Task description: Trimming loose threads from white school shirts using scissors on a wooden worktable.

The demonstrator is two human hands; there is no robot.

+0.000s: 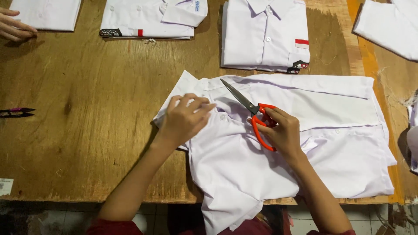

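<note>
A white shirt (331, 143) lies spread on the wooden table (87, 95), one part hanging over the near edge. My left hand (185, 119) rests flat on the shirt near its collar, fingers pressing the cloth. My right hand (283, 132) grips a pair of scissors with orange handles (257, 119). The closed grey blades point up and to the left over the collar area.
Folded white shirts lie along the far side: one at the top centre (265, 35), one at the top left (148, 19), another at the far left (48, 13), one at the top right (387, 28). Another person's hand (13, 26) rests at the top left. Small black thread snips (15, 112) lie at the left.
</note>
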